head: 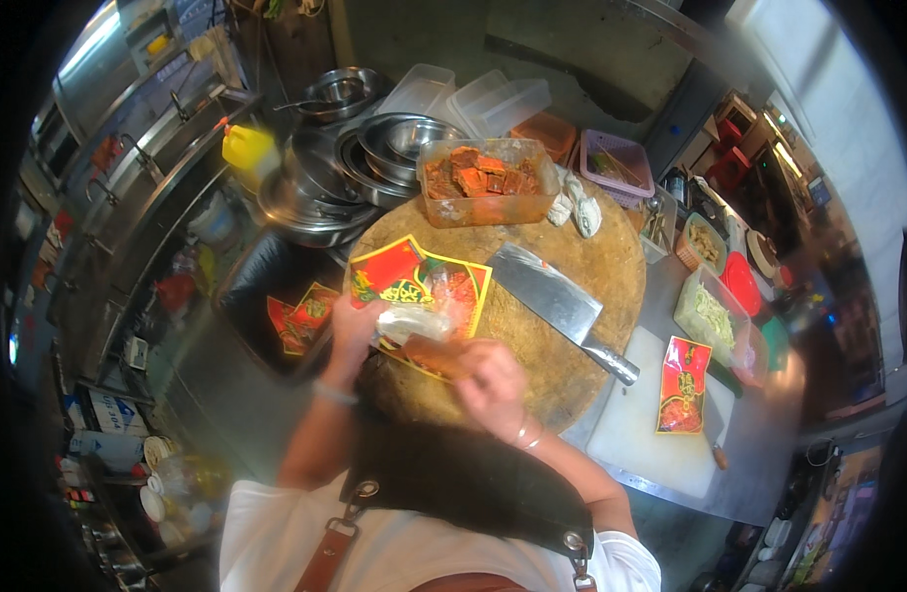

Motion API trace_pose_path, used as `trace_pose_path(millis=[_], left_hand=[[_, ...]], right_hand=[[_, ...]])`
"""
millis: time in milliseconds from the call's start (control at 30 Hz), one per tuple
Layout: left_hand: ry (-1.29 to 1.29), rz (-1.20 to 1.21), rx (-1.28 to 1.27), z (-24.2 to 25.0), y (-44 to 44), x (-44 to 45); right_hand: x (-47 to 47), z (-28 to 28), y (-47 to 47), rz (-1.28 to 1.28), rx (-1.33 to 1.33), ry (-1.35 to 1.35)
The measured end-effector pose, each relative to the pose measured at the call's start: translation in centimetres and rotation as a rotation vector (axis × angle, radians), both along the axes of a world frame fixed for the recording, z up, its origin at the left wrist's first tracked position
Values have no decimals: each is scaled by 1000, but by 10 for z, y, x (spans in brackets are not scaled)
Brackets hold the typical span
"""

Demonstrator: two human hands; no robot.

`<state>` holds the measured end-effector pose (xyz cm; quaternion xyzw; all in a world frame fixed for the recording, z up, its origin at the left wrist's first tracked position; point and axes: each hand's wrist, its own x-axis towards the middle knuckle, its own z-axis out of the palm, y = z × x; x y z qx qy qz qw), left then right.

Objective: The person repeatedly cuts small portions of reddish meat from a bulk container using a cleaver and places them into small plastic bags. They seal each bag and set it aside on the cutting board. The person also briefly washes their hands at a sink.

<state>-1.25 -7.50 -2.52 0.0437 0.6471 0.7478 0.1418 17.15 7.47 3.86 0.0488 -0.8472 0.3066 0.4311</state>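
Observation:
My left hand grips the edge of a red printed food packet with a yellow border, over the round wooden chopping block. A shiny, clear plastic wrapping shows beside its fingers. In my right hand is a blurred reddish-brown piece, close to the wrapping; its exact kind cannot be told. To the right, a cleaver lies flat on the block, its handle past the edge. Behind stands a plastic tub of reddish-orange blocks, with a crumpled white cloth beside it.
Steel bowls are stacked at the back left. A black-lined bin at left holds torn red packets. Another red packet and a knife lie on a white cutting board. Shredded vegetables fill a container.

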Motion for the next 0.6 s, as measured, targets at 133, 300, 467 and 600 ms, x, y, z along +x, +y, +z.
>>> trace_pose_path(millis=[133, 300, 467, 600], left_hand=[[16, 9, -35, 6, -28, -30], [50, 60, 87, 11, -58, -74], [36, 43, 177, -12, -74, -84], [213, 55, 215, -44, -108, -82]], right_hand=[[20, -2, 41, -29, -803, -475], [8, -9, 96, -29, -472, -789], [22, 1, 106, -396, 85, -550], [60, 7, 126, -453, 137, -725]])
